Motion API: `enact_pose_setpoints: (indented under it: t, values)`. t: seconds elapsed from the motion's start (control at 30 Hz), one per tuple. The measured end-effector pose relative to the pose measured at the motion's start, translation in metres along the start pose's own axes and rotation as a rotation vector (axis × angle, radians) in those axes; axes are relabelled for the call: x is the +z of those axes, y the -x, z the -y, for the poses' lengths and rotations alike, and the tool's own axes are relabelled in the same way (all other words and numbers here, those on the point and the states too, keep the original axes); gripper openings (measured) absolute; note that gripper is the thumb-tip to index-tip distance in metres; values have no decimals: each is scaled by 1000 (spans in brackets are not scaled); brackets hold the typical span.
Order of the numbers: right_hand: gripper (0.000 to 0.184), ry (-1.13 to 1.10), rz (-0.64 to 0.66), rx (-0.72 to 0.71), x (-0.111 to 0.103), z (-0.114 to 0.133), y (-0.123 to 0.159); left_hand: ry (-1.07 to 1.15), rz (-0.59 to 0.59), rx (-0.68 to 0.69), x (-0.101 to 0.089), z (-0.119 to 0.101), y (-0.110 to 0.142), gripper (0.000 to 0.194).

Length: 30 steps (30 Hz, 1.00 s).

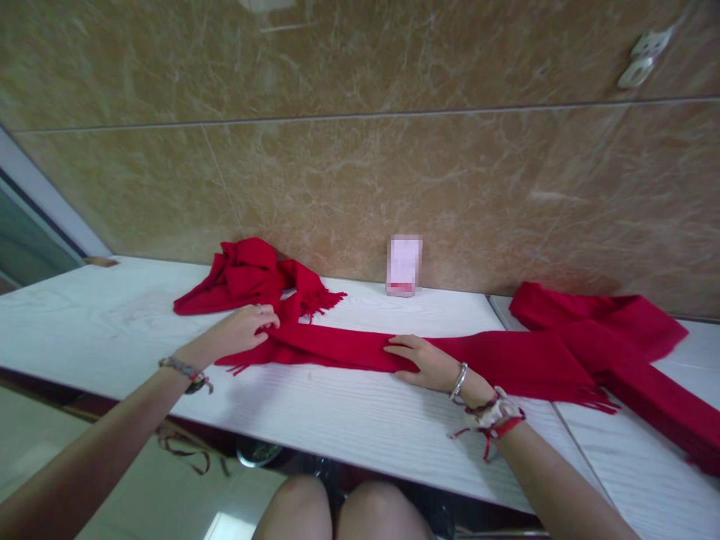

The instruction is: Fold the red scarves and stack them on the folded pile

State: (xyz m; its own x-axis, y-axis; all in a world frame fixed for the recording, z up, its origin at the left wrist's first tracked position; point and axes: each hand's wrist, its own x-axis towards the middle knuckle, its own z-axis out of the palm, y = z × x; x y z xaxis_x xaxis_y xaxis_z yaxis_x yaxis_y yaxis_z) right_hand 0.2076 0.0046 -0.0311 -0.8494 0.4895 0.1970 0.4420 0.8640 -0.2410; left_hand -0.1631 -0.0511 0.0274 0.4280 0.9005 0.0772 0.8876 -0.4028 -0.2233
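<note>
A red fringed scarf [337, 346] lies stretched lengthwise across the white table, folded into a long strip. At its left end my left hand [250, 328] has its fingers curled on the fabric, closed on the upper edge. My right hand [427, 363] rests palm down on the middle of the strip, fingers extended and apart. Fringe shows at the lower left end and again on the right. Behind my left hand sits a crumpled red scarf [247, 274] with its tassels spread toward the middle. More red scarf fabric [596, 307] lies looped and overlapping at the right.
A phone-like upright object [403, 264], blurred out, leans against the brown marbled wall [360, 180]. The white table [337, 420] has a seam at the right. A white cat-shaped hook [645, 56] is on the wall. Below the front edge are my knees [343, 510].
</note>
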Motion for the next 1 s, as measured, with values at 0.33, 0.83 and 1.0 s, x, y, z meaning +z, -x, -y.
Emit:
enact_pose_setpoints:
  t: [0.33, 0.83, 1.0]
  values:
    - [50, 90, -60, -30, 5, -3, -4, -184, -22, 107, 16, -14, 16, 16]
    - [42, -121, 100, 8, -2, 1, -2, 244, 78, 65, -11, -60, -36, 29]
    - [45, -14, 143, 160, -1, 13, -3, 312, -51, 87, 10, -94, -81, 44]
